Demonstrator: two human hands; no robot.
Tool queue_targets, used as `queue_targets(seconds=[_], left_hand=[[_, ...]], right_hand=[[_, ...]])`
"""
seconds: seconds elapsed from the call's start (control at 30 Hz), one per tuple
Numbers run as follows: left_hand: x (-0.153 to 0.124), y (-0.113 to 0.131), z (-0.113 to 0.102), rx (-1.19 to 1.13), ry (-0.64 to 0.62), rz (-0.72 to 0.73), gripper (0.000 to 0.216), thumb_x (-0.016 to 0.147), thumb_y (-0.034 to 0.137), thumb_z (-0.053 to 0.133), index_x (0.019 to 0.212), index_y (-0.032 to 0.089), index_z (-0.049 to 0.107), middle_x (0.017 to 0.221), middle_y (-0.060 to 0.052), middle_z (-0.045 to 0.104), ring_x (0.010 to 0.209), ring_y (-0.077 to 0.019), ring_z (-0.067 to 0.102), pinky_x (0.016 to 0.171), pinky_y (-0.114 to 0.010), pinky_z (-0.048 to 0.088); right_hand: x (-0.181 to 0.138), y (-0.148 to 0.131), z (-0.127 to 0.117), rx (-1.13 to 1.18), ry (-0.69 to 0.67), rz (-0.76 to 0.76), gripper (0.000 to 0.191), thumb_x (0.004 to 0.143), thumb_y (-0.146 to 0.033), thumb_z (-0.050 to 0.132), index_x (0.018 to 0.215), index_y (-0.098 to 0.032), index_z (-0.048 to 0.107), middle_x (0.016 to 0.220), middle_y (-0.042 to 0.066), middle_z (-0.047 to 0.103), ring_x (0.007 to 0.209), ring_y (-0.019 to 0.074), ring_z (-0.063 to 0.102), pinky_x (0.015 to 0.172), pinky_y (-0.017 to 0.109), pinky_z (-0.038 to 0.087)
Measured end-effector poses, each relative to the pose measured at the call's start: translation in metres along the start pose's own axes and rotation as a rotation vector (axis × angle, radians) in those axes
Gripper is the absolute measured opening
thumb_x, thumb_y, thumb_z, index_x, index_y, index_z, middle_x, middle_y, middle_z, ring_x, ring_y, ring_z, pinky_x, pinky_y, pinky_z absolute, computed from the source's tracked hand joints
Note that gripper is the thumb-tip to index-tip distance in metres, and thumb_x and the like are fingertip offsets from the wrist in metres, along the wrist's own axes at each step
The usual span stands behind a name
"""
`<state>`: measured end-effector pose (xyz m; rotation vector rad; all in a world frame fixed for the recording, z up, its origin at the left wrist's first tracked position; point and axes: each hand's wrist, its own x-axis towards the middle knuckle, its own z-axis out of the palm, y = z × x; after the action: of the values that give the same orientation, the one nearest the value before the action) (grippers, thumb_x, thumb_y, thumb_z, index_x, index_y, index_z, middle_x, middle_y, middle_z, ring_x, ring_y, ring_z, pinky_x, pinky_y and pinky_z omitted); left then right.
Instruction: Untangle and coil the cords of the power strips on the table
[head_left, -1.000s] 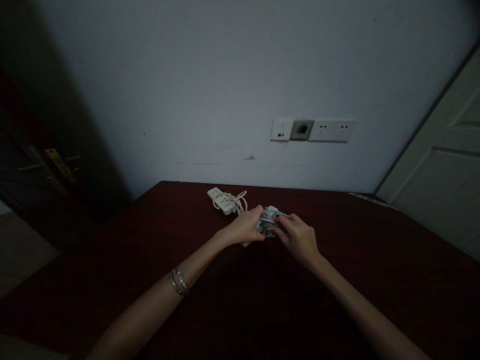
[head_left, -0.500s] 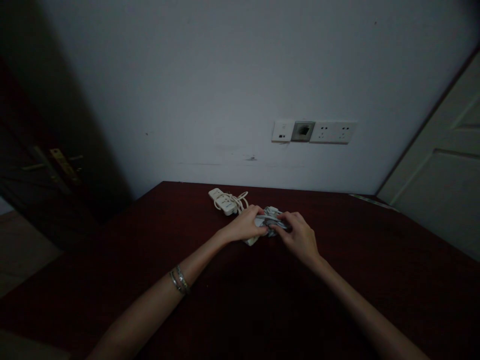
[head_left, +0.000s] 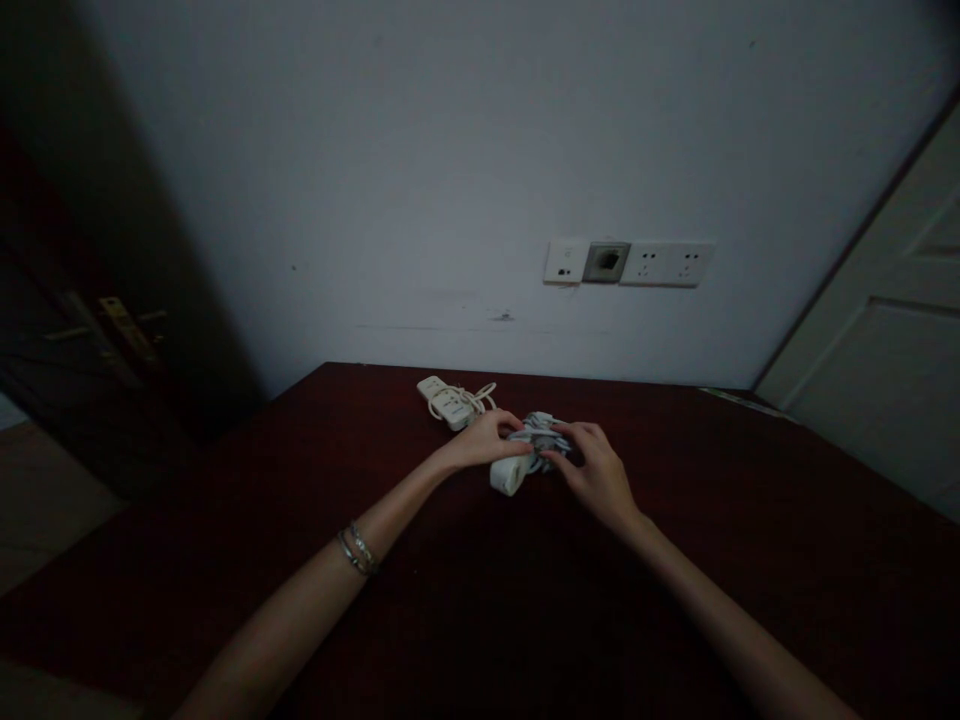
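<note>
A bundle of grey-white cable (head_left: 538, 436) lies on the dark red table between my two hands. My left hand (head_left: 484, 440) grips its left side, the thumb below and the fingers curled above. My right hand (head_left: 596, 470) pinches the right side of the bundle between thumb and fingers. Below my left thumb, a white block with a rounded end (head_left: 510, 474) sticks out toward me, against the bundle; the rest of it is hidden. Beyond my left hand lies a cream power strip (head_left: 448, 404) with its own cord looped around it.
The dark red table (head_left: 420, 620) reaches back to a pale wall (head_left: 420, 180) with a row of sockets (head_left: 667, 264). A dark door with a brass handle (head_left: 127, 325) stands at the left, a pale panelled door (head_left: 892, 360) at the right. A thin flat strip (head_left: 742, 402) lies at the back right edge.
My left hand has shifted slightly up, and more of the white block shows below its thumb. My right hand stays at the bundle, nearly unmoved. The cream power strip has not moved.
</note>
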<state>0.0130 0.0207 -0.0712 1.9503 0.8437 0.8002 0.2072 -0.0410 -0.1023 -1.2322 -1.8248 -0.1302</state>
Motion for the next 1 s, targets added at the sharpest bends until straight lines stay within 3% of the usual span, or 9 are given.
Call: queue_targets(seconds=[0.13, 0.33, 1.0], left_hand=[[-0.002, 0.004, -0.004, -0.097, -0.031, -0.001, 0.02, 0.073, 0.029, 0.063, 0.079, 0.01, 0.062, 0.077, -0.005, 0.063, 0.07, -0.0117, 0.056, 0.064, -0.024, 0.044], [-0.002, 0.001, -0.002, -0.046, -0.045, -0.052, 0.031, 0.062, 0.033, 0.073, 0.08, 0.011, 0.059, 0.076, -0.004, 0.062, 0.071, -0.0132, 0.056, 0.061, -0.024, 0.043], [-0.002, -0.007, 0.011, 0.033, 0.012, -0.058, 0.018, 0.055, 0.012, 0.068, 0.063, 0.013, 0.052, 0.067, 0.004, 0.049, 0.064, -0.0098, 0.046, 0.059, -0.021, 0.036]], right_hand=[[0.0, -0.002, -0.002, -0.013, -0.002, -0.11, 0.033, 0.082, -0.032, 0.056, 0.113, -0.02, 0.055, 0.105, 0.008, 0.06, 0.099, 0.0223, 0.052, 0.085, 0.037, 0.046], [0.002, -0.004, -0.004, 0.009, -0.019, -0.152, 0.033, 0.082, -0.031, 0.057, 0.113, -0.021, 0.056, 0.104, 0.008, 0.062, 0.098, 0.0232, 0.05, 0.083, 0.039, 0.045], [0.001, -0.006, -0.008, -0.309, -0.134, -0.315, 0.034, 0.084, -0.033, 0.052, 0.112, -0.016, 0.061, 0.091, 0.009, 0.065, 0.09, 0.0242, 0.045, 0.075, 0.036, 0.042]])
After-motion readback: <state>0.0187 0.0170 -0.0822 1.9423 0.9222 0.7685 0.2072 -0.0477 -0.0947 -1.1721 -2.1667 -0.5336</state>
